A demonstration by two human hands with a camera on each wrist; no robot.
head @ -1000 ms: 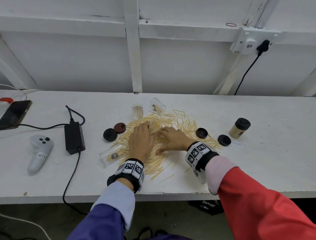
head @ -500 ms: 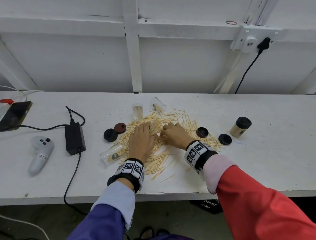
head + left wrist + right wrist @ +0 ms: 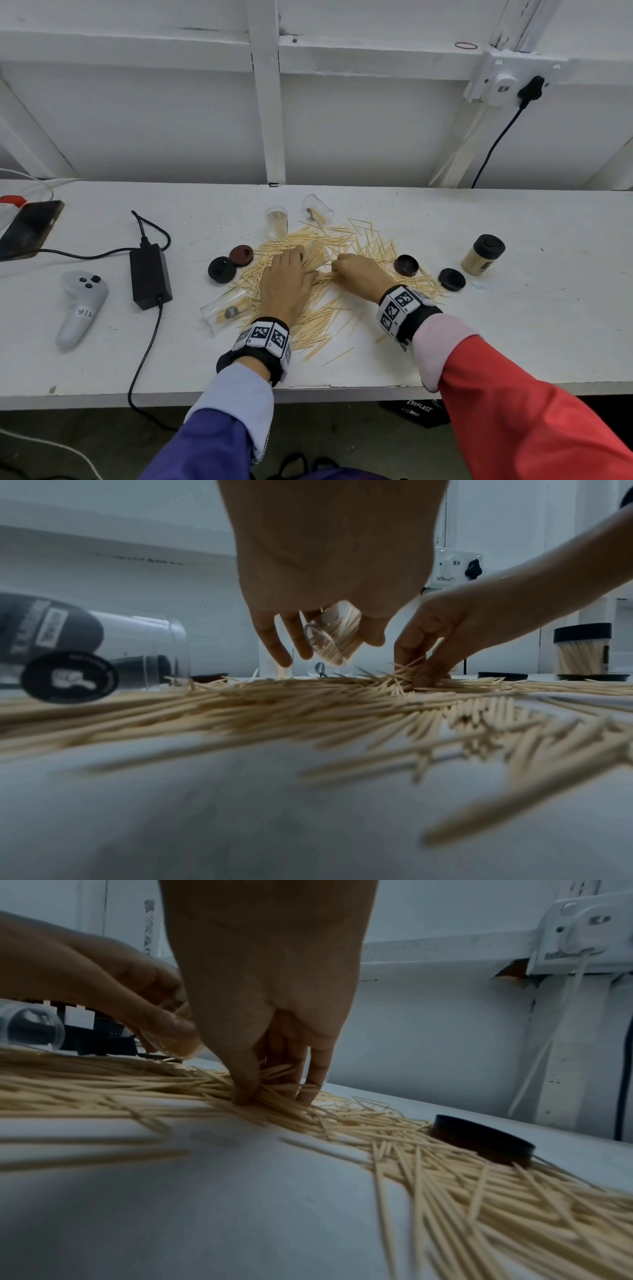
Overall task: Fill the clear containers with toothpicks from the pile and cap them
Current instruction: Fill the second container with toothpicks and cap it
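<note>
The toothpicks [image 3: 322,301] lie in a loose pile at table centre; they look light, stiff and prone to scatter, best pinched mid-bundle. The right hand [image 3: 359,274] pinches a cluster. The left hand [image 3: 284,284] grips a tilted, nearly full jar [image 3: 334,635]. At 12 o'clock an upright jar [image 3: 276,222] holds few; at 3 o'clock a capped jar [image 3: 483,255] is full.

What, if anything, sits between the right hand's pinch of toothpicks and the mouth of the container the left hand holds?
Nothing visible. The right hand pinches toothpicks from the pile, right beside the tilted clear container that the left hand holds; only open air and loose toothpicks separate them.
</note>
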